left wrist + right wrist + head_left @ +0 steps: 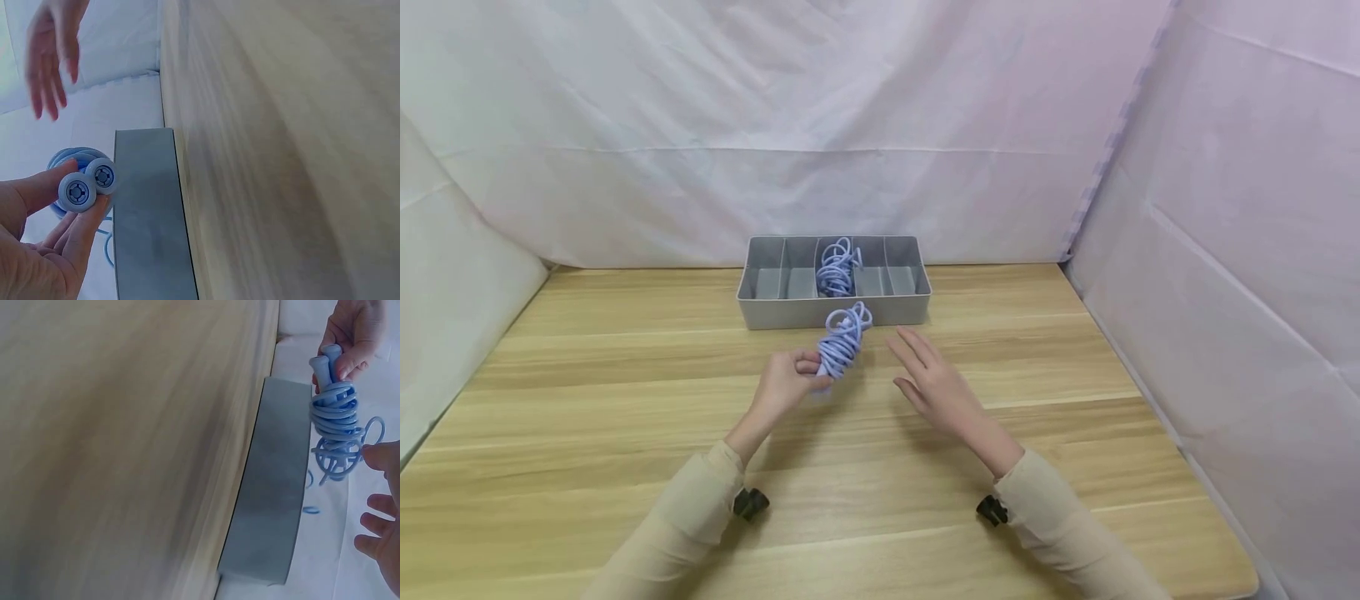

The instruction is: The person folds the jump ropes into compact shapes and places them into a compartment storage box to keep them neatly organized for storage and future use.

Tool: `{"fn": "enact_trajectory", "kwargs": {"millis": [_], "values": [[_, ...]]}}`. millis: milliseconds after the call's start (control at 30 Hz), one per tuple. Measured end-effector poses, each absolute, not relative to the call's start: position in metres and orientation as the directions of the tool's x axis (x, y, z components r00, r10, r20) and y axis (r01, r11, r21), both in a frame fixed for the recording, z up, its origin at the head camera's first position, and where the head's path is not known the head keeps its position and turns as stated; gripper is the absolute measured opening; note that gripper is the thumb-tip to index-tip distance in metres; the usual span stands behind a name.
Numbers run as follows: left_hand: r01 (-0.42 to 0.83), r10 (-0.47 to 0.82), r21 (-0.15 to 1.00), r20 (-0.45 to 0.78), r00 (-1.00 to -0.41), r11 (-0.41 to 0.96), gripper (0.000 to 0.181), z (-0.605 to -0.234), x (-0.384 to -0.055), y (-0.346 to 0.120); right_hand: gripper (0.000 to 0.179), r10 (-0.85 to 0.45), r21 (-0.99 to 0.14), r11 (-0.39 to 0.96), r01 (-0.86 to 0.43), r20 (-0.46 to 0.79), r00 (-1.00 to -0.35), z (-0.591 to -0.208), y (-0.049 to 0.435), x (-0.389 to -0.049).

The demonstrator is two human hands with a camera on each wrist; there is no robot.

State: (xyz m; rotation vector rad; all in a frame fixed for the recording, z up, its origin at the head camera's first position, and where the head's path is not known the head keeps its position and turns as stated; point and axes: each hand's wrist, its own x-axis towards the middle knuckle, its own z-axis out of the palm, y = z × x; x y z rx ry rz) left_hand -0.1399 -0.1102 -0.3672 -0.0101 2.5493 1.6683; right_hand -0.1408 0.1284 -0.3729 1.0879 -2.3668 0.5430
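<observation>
My left hand (784,385) pinches a light blue jump rope (840,343) by its two handles, in front of the grey box. The cord is wound round the handles, with loose loops at the far end. In the left wrist view the round handle ends (77,192) sit side by side between thumb and fingers. My right hand (938,390) is to the right of the rope with its fingers extended, holding nothing. A second bundle of blue cord (835,275) lies in the middle compartment of the grey divided box (790,314).
The box stands at the back of the wooden table (625,400), near a white curtain (700,192). Another white cloth wall (1240,217) borders the right side. The box's other compartments show bare grey floors.
</observation>
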Motion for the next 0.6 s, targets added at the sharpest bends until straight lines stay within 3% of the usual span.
{"fn": "enact_trajectory", "kwargs": {"millis": [167,367,600], "values": [[-0.04,0.03,0.94,-0.053,-0.998,0.339,0.033,-0.362,-0.153,-0.102,0.057,-0.585,-0.152,0.634,-0.758,0.547,-0.599,-0.378,0.143,-0.14],[-0.002,-0.045,0.964,0.011,-0.999,0.267,0.035,-0.35,-0.178,-0.083,0.058,-0.587,-0.136,0.631,-0.764,0.559,-0.585,-0.383,0.152,-0.14],[-0.029,-0.148,0.975,0.004,-0.989,0.219,0.038,-0.337,-0.213,-0.064,0.057,-0.582,-0.153,0.634,-0.758,0.55,-0.599,-0.384,0.153,-0.136]]}}
